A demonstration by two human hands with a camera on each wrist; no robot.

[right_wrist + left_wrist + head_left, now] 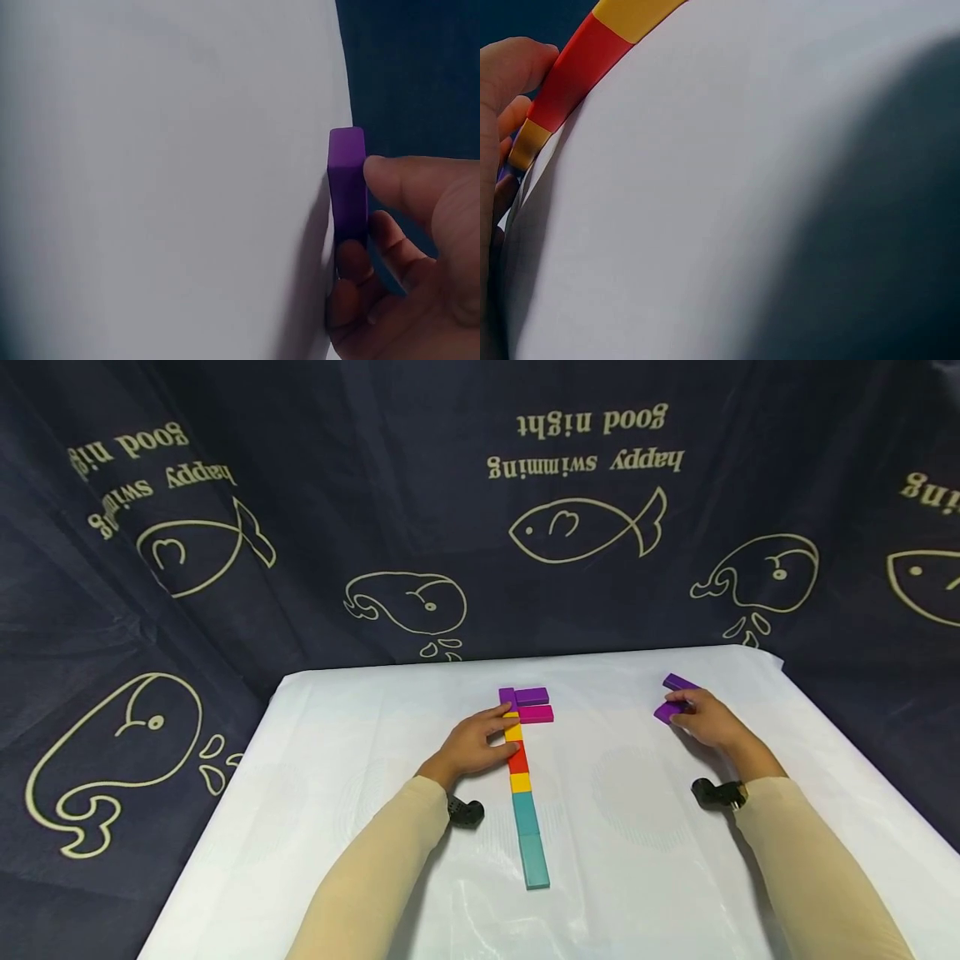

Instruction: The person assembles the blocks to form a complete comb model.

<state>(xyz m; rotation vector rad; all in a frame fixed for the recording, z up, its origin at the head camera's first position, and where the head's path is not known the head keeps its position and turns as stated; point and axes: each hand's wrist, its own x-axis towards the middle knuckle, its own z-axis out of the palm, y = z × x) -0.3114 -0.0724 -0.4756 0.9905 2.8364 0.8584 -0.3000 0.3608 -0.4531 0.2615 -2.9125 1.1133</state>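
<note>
My left hand (474,743) rests along a straight row of coloured blocks, thumb at a red block (519,762) and fingertips near the yellow block (513,732) and purple block (507,696) at its far end. In the left wrist view the thumb lies along the side of the red block (581,67). Off to the right, my right hand (707,720) pinches a purple block (663,714) between thumb and fingers. The right wrist view shows this purple block (347,180) low over the white cloth. A second purple block (679,682) lies just beyond that hand.
Beside the row's far end sit a purple block (533,697) and a magenta block (537,714), pointing right. Toward me the row continues with a yellow block (521,782) and two teal blocks (533,862). A dark patterned curtain (585,602) hangs behind the white-covered table (615,827).
</note>
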